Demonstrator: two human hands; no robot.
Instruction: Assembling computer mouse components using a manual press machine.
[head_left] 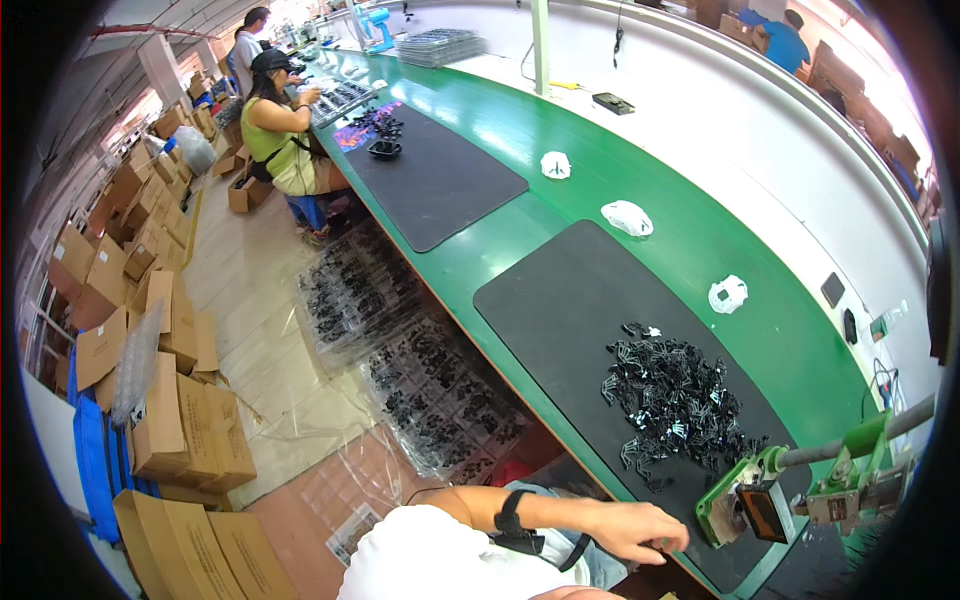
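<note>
My left hand [638, 532] is over the front edge of the green workbench [462, 252], with a black strap [512, 520] around the forearm. Its fingers are loosely bent and a little apart, with nothing visible in them. Beyond it, a heap of small black plastic parts [675, 400] covers much of a black mat [545, 290]. To the right of the hand stands a green bench fixture [740, 490] with a grey rod and a small dark-screened box [765, 512]. My right hand does not show; a sliver of skin at the lower edge cannot be placed.
White shell-like pieces [628, 218] lie along the bench's far side. A second black mat [430, 180] holds a black tray [384, 149]. A seated co-worker [282, 130] handles parts further up. Bagged black parts [440, 390] and cardboard boxes [190, 430] sit on the floor left.
</note>
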